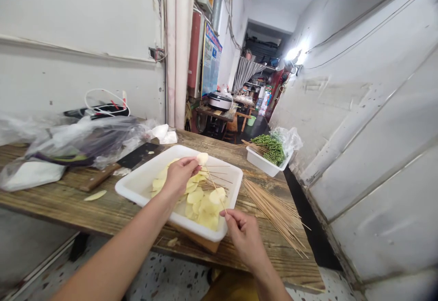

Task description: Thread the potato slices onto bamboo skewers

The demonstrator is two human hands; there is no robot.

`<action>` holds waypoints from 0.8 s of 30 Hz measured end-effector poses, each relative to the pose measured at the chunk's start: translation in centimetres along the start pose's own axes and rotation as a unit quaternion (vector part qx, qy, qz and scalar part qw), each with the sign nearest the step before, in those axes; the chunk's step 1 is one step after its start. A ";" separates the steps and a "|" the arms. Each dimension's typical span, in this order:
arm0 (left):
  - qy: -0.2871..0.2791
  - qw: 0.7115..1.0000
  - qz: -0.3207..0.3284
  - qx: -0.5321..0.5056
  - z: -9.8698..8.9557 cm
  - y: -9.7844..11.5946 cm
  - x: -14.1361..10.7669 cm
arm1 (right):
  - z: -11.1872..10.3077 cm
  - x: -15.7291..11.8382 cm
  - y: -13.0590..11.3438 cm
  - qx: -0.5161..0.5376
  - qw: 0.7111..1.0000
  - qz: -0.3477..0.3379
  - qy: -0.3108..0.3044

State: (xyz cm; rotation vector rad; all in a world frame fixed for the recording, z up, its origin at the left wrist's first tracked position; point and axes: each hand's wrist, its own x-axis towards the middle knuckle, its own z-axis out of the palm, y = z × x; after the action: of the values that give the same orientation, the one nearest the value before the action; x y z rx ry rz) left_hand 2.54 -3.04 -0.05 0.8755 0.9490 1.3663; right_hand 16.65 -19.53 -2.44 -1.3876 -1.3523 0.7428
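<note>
A white tray on the wooden table holds pale yellow slices and several thin sticks. My left hand pinches a pale slice above the tray's far side, at the upper end of a slanting skewer. Another slice sits on the same skewer lower down. Over the tray's right edge, my right hand is closed on the skewer's lower end between thumb and fingers.
Loose bamboo skewers lie right of the tray. Behind them, a small white container holds green sprigs and skewers. A cleaver, a single slice and plastic bags lie at the left.
</note>
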 end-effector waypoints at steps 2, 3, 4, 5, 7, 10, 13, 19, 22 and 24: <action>0.005 1.000 0.008 0.005 0.0 -0.1 0.1 | 0.0 0.1 0.0 0.000 1.000 0.003 -0.005; 0.005 1.000 0.013 0.010 -0.1 -0.1 0.1 | 0.0 0.1 0.0 -0.001 1.000 0.004 -0.007; 0.005 1.000 0.020 0.017 -0.1 -0.2 0.2 | 0.0 0.2 0.0 -0.003 1.000 0.004 -0.008; 0.002 0.999 0.031 0.028 -0.2 -0.3 0.3 | 0.0 0.2 0.0 -0.005 1.000 0.003 -0.010; -0.004 0.995 0.067 0.072 -0.4 -0.6 0.4 | 0.0 0.2 0.0 -0.009 1.000 0.003 -0.012; -0.006 0.973 0.147 0.179 -0.9 -1.0 0.7 | 0.0 0.3 0.0 -0.020 1.000 0.004 -0.012; 0.004 0.933 0.218 0.287 -1.1 -1.1 0.7 | 0.0 0.4 -0.2 -0.032 0.999 0.000 -0.014; -0.002 0.904 0.254 0.343 -1.0 -1.0 0.4 | 0.4 0.5 -0.4 -0.057 0.998 -0.027 -0.010; -0.014 0.930 0.216 0.295 -1.1 -1.0 0.5 | 0.4 0.6 -0.1 -0.076 0.996 -0.053 -0.001; -0.030 0.962 0.167 0.214 -1.2 -0.9 0.7 | 0.3 0.7 0.2 -0.087 0.994 -0.072 0.006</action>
State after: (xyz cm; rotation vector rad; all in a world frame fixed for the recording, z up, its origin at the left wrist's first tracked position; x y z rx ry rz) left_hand 1.78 -2.42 -1.38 1.4515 1.1062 1.4273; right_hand 16.59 -18.78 -2.57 -1.4083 -1.5196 0.5310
